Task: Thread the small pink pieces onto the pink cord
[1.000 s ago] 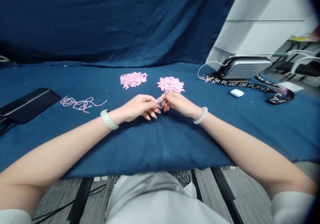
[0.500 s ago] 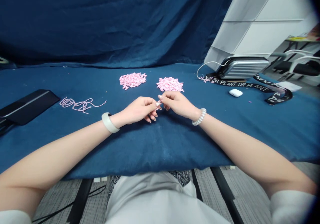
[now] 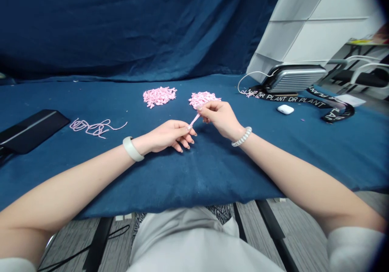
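A short, narrow pink strip [image 3: 195,120] stretches taut between my two hands; I cannot tell whether it is paper or ribbon. Its lower end is pinched between the thumb and forefinger of my left hand [image 3: 173,135], whose other fingers hang loosely curled. My right hand [image 3: 220,118] pinches the upper end, a little higher and farther from me. Just beyond the hands lie two heaps of small pink pieces: a left heap [image 3: 159,97] and a right heap [image 3: 203,98], the latter partly behind my right hand.
Tangled pink cord [image 3: 94,128] lies on the blue cloth [image 3: 182,179] at left, beside a dark flat stand [image 3: 35,130]. On the right are a silver ridged case [image 3: 298,79], a black lettered strap [image 3: 291,99] and a small white earbud case [image 3: 285,109].
My hands, close together before, have drawn apart. The right one has risen slightly, and the pink strip now shows at length between them.
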